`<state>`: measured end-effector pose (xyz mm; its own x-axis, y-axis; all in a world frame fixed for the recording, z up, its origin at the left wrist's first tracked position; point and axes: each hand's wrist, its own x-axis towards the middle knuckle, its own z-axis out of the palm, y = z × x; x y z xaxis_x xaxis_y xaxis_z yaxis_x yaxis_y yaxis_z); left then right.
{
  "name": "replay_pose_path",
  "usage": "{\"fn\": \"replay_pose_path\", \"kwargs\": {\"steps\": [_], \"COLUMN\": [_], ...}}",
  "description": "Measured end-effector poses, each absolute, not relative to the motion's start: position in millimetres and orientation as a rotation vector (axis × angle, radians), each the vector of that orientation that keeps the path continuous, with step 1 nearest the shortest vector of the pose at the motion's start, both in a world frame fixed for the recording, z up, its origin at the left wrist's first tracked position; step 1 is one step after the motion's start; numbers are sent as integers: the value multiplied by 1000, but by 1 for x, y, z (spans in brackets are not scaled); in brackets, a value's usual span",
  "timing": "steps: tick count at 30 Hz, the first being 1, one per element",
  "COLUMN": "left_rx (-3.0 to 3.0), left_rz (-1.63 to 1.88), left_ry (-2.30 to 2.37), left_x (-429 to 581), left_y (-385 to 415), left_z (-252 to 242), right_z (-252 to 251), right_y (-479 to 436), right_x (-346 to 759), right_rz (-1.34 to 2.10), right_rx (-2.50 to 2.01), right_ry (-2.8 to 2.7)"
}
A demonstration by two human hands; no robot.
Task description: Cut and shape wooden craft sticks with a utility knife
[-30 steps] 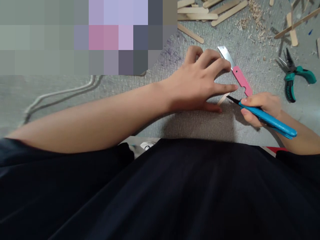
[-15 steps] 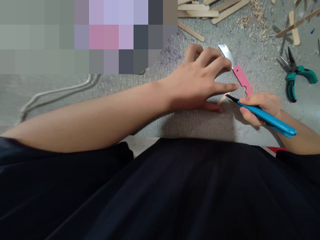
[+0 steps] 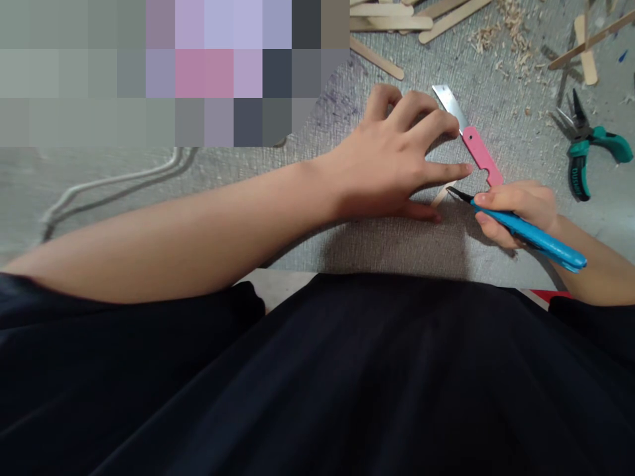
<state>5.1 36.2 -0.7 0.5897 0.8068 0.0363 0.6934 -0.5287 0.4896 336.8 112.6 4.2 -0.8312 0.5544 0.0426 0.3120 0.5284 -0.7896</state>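
My right hand [image 3: 520,211] is closed round a blue utility knife [image 3: 536,235]. The knife's dark blade tip meets a short, thin wooden strip [image 3: 440,195] on the table. My left hand [image 3: 409,145] lies over the table with its fingers spread. Its index finger and thumb rest at either end of the strip, and part of the strip is hidden under them. Just beyond both hands lies a knife with a pink handle [image 3: 479,152] and a broad metal blade, near the left fingertips.
Green-handled pliers [image 3: 580,142] lie open at the right. Several craft sticks [image 3: 391,24] are piled at the top, beside wood shavings [image 3: 518,33]. More sticks [image 3: 588,59] stand crossed at the upper right. A white cord [image 3: 109,180] runs along the left of the table.
Both hands and the blue utility knife keep nearly the same place. The whole view has shifted very slightly.
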Motion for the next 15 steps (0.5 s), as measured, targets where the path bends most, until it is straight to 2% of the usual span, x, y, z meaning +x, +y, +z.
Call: {"fn": "replay_pose_path", "kwargs": {"steps": [9, 15], "left_rx": [2414, 2400], "left_rz": [328, 387], "left_ry": [1210, 1197], "left_x": [5, 5], "left_y": [36, 35], "left_z": [-2, -2], "right_z": [6, 12], "right_y": [107, 108], "right_x": [327, 319], "right_rz": [914, 848], "right_rx": [-411, -235], "right_ry": [-2548, -2505]}}
